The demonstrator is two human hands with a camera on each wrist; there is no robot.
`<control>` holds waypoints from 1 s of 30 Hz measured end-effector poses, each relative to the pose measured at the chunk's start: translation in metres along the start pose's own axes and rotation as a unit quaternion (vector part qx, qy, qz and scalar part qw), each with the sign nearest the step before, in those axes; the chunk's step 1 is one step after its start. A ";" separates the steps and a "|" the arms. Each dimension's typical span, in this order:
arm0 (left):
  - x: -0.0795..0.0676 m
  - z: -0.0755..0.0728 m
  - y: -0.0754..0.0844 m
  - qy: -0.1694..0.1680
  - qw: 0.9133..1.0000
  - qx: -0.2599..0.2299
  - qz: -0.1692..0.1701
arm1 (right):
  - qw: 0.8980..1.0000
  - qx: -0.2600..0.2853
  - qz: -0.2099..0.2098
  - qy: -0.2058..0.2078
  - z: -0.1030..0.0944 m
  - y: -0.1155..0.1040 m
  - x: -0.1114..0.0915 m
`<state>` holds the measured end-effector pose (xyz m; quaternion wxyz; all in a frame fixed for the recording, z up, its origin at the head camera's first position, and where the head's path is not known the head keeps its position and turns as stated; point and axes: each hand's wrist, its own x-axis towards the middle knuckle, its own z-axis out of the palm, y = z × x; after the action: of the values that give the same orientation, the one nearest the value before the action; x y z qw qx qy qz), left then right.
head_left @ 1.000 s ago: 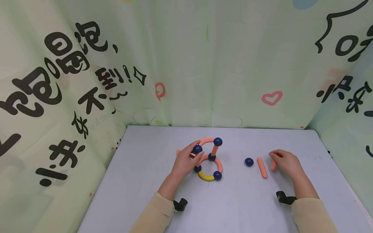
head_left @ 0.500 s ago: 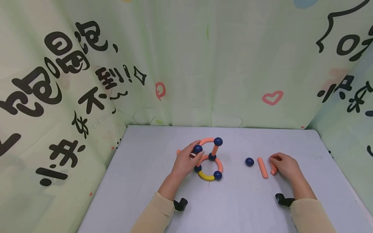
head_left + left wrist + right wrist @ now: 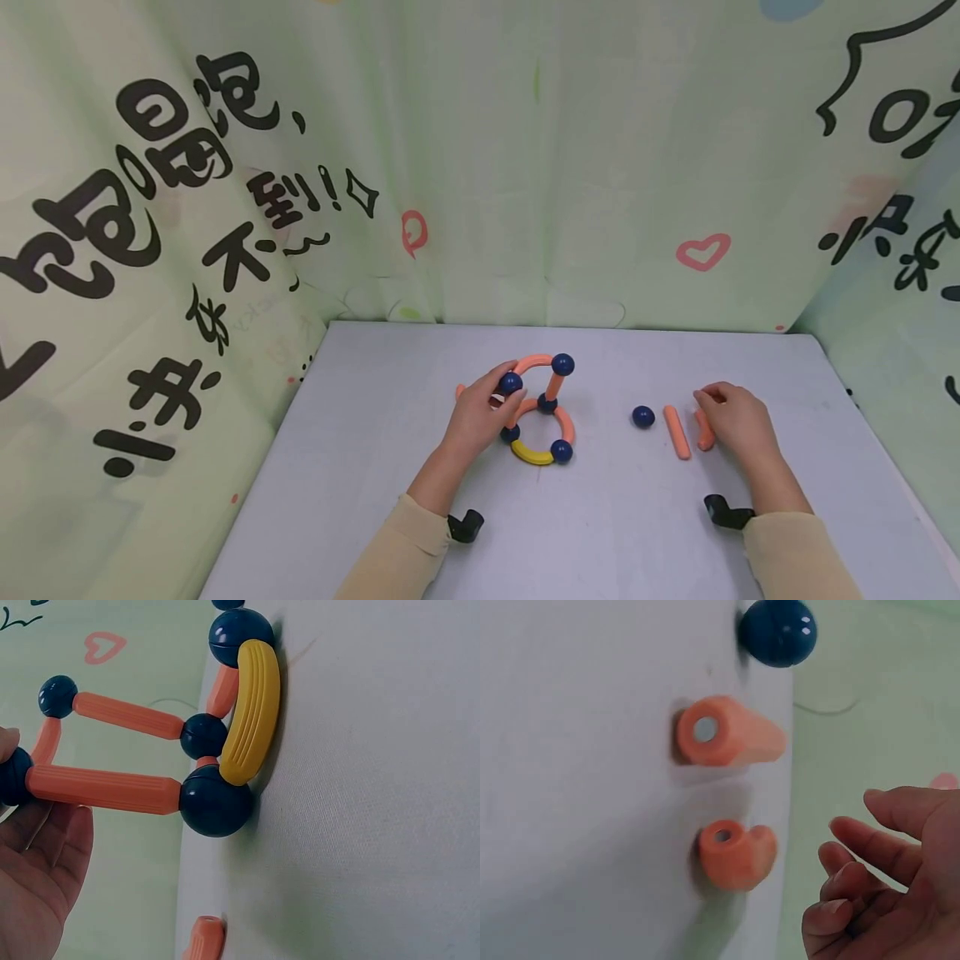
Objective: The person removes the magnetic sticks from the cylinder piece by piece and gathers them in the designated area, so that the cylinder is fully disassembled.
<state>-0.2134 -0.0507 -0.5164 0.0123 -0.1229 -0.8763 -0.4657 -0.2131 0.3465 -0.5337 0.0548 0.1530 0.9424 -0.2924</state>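
Observation:
My left hand [image 3: 474, 417] grips a dark blue ball [image 3: 510, 383] at the upper left of a magnetic ball-and-rod structure, thumb on one side and fingers on the other. The structure has a lower ring with orange curved rods and a yellow curved rod [image 3: 253, 712], which lies along the table. Straight orange rods [image 3: 105, 789] rise from the ring to upper balls. My right hand [image 3: 738, 421] hovers by a short curved orange rod [image 3: 737, 856], its fingers loosely bent and holding nothing in the right wrist view. That rod lies on the table, its far end partly hidden in the head view.
A straight orange rod [image 3: 677, 432] and a loose dark blue ball [image 3: 642, 417] lie left of the right hand on the white table [image 3: 600, 525]. Behind the left hand, another orange rod [image 3: 205, 939] is partly visible. A printed curtain [image 3: 570, 167] stands around the table's back and sides.
My right hand dipped toward the near side, then lifted back off the curved orange rod, which now shows more. My left hand and the structure have stayed still.

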 end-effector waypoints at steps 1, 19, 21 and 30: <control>0.000 0.000 0.000 0.000 1.000 -0.001 0.002 | 1.000 0.005 -0.010 0.004 -0.002 -0.006 -0.002; 0.000 0.000 0.000 -0.003 1.000 0.009 -0.010 | 0.975 0.040 -0.219 -0.026 0.007 -0.126 -0.033; 0.000 0.000 0.000 -0.004 1.000 0.007 -0.009 | 0.972 0.042 -0.227 -0.037 0.011 -0.134 -0.034; 0.001 0.000 -0.002 -0.010 1.000 -0.002 -0.009 | 0.965 0.060 -0.244 -0.078 0.028 -0.159 -0.032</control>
<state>-0.2149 -0.0513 -0.5175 -0.0005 -0.1200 -0.8765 -0.4663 -0.2333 0.1982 -0.4653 0.0453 -0.1022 0.9248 -0.3638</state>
